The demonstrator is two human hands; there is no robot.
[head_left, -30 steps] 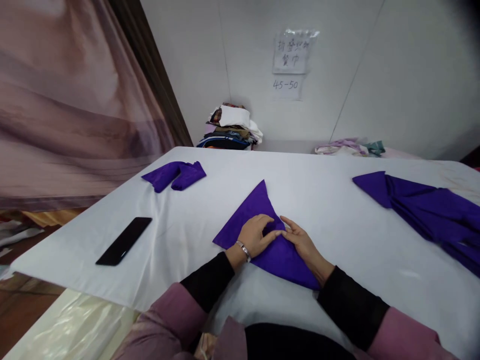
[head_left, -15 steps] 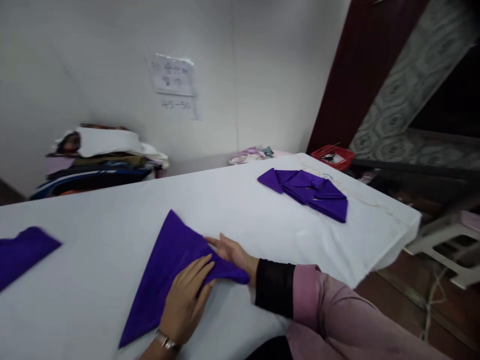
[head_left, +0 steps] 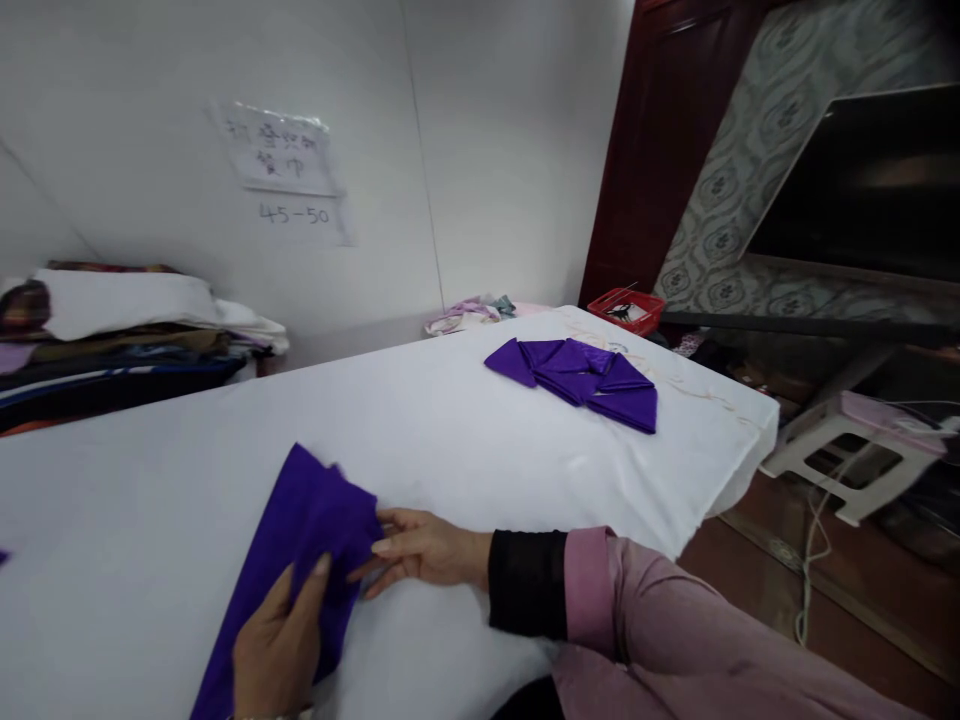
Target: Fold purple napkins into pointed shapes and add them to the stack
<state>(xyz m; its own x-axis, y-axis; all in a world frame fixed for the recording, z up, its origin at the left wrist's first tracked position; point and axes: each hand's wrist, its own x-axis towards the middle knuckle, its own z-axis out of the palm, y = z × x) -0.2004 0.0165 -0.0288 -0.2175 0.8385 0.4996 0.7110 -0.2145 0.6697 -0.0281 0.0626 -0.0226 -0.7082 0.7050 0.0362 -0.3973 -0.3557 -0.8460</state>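
Observation:
A purple napkin point(head_left: 281, 545) lies folded and slightly rumpled on the white-covered table, its upper corners uneven. My left hand point(head_left: 281, 640) grips its lower part, with thumb and forefinger on top of the cloth; the other fingers are hidden. At the right edge of the same napkin, my right hand point(head_left: 427, 548) pinches the cloth with its fingertips, palm side partly showing. Farther back on the right rests a group of folded purple napkins point(head_left: 577, 380), laid close together as triangles.
Stacked clothes and cloths point(head_left: 142, 330) stand behind the table at left. Pale crumpled fabric point(head_left: 469, 315) and a red basket point(head_left: 630, 310) sit by the far edge. Right of the table are a white plastic stool point(head_left: 847, 450) and a cable point(head_left: 806, 580) on the floor.
The napkin's right flap has been folded over to the left, making it narrower. Both hands have shifted left with it, and the view has turned to the right.

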